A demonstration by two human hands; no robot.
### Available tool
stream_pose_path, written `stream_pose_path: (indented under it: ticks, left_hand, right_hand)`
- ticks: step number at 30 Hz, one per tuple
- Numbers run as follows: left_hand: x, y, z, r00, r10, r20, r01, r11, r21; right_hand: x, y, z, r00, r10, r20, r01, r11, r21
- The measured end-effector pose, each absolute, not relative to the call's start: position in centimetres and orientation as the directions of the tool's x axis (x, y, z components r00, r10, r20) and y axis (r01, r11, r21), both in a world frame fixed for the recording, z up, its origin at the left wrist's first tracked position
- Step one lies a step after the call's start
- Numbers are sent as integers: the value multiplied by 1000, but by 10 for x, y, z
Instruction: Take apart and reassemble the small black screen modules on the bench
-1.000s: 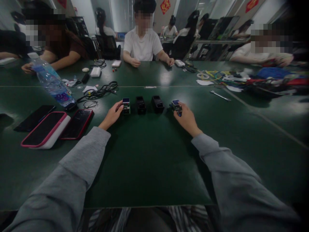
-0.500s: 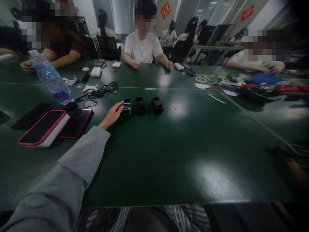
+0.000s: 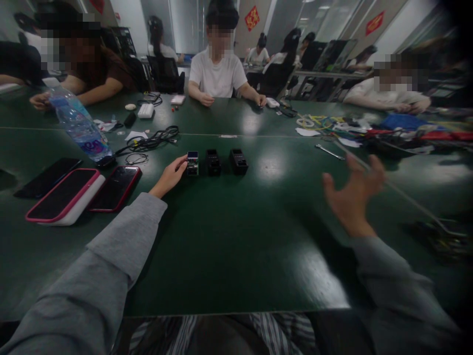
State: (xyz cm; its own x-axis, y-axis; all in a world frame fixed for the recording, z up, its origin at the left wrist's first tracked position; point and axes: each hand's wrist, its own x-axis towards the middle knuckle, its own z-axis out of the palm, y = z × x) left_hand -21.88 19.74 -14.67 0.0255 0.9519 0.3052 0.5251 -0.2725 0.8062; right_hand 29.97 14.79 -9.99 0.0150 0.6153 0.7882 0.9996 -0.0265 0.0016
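Observation:
My left hand (image 3: 173, 173) is closed at the left edge of a small circuit board with a little screen (image 3: 192, 163), which stands on the green table; some of its fingers are hidden behind the board. To the right of the board are two black plastic cases, one close by (image 3: 213, 162) and the other slightly farther along (image 3: 238, 161), neither touched. Over the right side of the table my right hand (image 3: 353, 197) is raised, fingers spread and a little blurred, holding nothing. A wrench (image 3: 329, 152) lies beyond its thumb.
Left of my arm lie phones (image 3: 116, 189), a white-and-pink case (image 3: 66, 197), a tilted water bottle (image 3: 79, 121) and black cables (image 3: 155, 139). A pile of wires (image 3: 332, 123) covers the far right. Another board (image 3: 441, 239) sits at right. Several people sit across the table.
My right hand has come into view from the right, reaching over the table with fingers spread. My left hand stays at the circuit board. The view has shifted slightly.

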Motion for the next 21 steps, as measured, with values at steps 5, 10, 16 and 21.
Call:
stream_pose_path:
  ticks: [5,10,16,21]
  left_hand:
    - [-217,195,-144,23,950,312,529,-276,802]
    - [-216,195,-145,24,953,303,511,-272,816]
    - [-216,195,-144,24,955,295,521,-263,812]
    - [-216,193,-142,24,957,289,540,-256,802]
  right_hand:
    - [148,194,-128,-412,685,601,874,484,48]
    - [116,212,-136,-494,733,468,781,611,-133]
    - [127,213,-136,-263,771,579,841,477,-254]
    - [127,217,-140,-279,809,517,850,458,-259]
